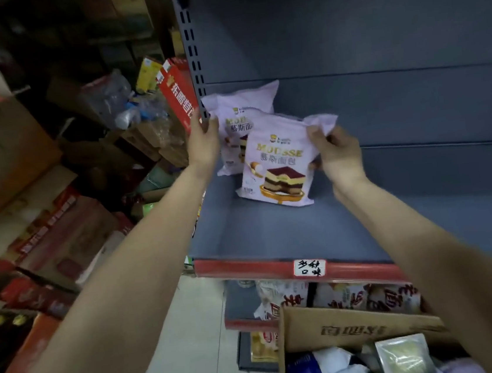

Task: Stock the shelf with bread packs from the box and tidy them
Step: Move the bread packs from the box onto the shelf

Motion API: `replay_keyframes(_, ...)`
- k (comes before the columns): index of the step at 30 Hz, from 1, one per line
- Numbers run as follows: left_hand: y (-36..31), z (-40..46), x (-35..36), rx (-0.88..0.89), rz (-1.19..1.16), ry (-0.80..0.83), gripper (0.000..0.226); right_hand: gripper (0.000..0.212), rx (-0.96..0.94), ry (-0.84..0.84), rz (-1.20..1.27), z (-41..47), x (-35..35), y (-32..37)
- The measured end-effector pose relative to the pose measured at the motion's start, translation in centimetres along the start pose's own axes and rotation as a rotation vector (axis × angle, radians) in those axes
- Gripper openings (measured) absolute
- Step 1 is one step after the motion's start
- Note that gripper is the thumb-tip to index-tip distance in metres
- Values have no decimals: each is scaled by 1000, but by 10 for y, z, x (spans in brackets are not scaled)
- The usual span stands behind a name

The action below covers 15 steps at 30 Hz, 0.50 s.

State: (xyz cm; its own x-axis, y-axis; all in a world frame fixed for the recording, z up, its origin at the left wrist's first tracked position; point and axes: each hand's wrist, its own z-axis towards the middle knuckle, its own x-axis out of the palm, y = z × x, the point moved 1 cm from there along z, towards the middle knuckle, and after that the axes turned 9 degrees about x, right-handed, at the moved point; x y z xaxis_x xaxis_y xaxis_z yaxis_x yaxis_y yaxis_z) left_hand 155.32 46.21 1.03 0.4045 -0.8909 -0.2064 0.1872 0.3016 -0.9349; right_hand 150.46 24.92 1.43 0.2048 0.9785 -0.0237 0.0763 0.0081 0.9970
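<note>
Two lilac mousse bread packs stand on the grey-blue shelf (274, 232), both at its left end. The front bread pack (276, 167) leans back a little, its tiramisu-style cake picture facing out, its base on the shelf board. The rear bread pack (242, 110) stands behind and to the left of it, partly covered by the front one, close to the slotted upright (193, 54) at the shelf's left edge.

Right hand (337, 154) – fingers and thumb curled onto the front pack's right side, pinching it near the crinkled top-right corner; thumb tip lies on the pack face. Left hand (204, 143) – reaches up by the upright, fingers mostly extended, fingertips at the top-left corner of the rear pack. Whether it actually pinches that corner or only touches it is unclear, since the fingertips overlap the upright there.

Shelf front carries a red price rail (248, 267) with a white handwritten label (310, 268). Below it, a lower shelf holds white-and-red snack bags (370, 294).

Cardboard box (362, 326) sits at bottom right, open, under the right forearm; inside are blue-and-white packs (317, 368) and a pale green sachet (403, 355) – no lilac pack clearly readable in it.

Left of the shelving: a red carton (177, 96) with white characters just beside the upright, shrink-wrapped bottles (125, 105) behind it, and stacked brown and red cartons (22, 169) filling the left side. Pale tiled floor (187, 331) runs between.
</note>
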Motion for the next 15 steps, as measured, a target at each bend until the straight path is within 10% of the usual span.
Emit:
replay_keyframes(10,44,-47,-40,-105,-125,229,53,23,18,182,-235,37,90,17)
replay_keyframes(15,48,-52,-39,-103,-26,315,87,14,-43,117,-220,33,88,4)
